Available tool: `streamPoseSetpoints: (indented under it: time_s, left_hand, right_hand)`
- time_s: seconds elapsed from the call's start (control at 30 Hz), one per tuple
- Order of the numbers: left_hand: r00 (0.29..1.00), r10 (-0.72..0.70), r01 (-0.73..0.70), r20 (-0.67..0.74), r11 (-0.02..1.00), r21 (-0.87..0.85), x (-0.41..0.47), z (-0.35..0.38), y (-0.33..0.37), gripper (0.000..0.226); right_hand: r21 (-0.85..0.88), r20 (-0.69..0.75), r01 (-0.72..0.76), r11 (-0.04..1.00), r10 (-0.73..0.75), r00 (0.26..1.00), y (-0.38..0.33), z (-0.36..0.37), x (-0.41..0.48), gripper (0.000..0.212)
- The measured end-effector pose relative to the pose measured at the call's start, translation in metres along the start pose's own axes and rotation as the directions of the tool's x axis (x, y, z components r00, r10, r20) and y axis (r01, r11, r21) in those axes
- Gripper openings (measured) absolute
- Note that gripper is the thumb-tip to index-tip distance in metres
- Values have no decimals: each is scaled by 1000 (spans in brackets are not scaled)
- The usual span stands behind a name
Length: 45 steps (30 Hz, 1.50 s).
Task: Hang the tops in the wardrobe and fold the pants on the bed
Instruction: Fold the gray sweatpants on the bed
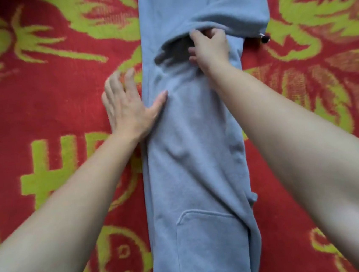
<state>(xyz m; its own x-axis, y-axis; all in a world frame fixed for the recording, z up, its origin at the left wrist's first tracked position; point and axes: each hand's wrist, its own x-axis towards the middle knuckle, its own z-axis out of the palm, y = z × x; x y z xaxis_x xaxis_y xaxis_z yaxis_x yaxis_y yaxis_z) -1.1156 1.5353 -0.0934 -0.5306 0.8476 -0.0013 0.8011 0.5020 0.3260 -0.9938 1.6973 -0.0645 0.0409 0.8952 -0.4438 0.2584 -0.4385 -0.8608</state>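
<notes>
Right hand (208, 46) pinches the grey fleece pants (189, 157) at the fold; left hand (126, 107), fingers spread, barely pins one edge: fold may skew.

The bed (37, 102) is spread with a red cover patterned in yellow-green leaves and shapes. Grey pants (189, 157) lie flat along its middle, running from the near edge of the view to the far one. A patch pocket faces up at the near end, and a far part is folded back toward the right. A small dark piece (264, 38) sits on the cover just beside that fold. The left hand (126, 106) rests flat on the cover, its thumb on the pants' left edge.
</notes>
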Motion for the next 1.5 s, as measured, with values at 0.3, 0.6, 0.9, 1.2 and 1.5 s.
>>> streamPoseSetpoints:
  time_s: [0.3, 0.6, 0.9, 1.2, 1.5]
  left_hand:
    - [923, -70, 36, 378, 995, 98, 76, 34, -21, 112]
    - [909, -117, 90, 399, 992, 84, 83, 39, -24, 100]
    - [906, -113, 77, 409, 992, 104, 80, 44, -25, 86]
    - [907, -123, 87, 402, 990, 107, 77, 41, -20, 84]
    - [933, -120, 76, 339, 987, 141, 76, 36, -15, 81]
  right_hand:
    - [273, -187, 234, 933, -187, 964, -38, 28, 34, 16]
    - [-621, 533, 601, 504, -290, 795, -51, 87, 78, 39]
    - [-847, 338, 443, 295, -345, 876, -40, 72, 118, 93]
    - [-847, 386, 493, 197, -409, 827, -36, 59, 74, 64]
    - [-891, 408, 446, 88, -276, 870, 82, -33, -48, 71]
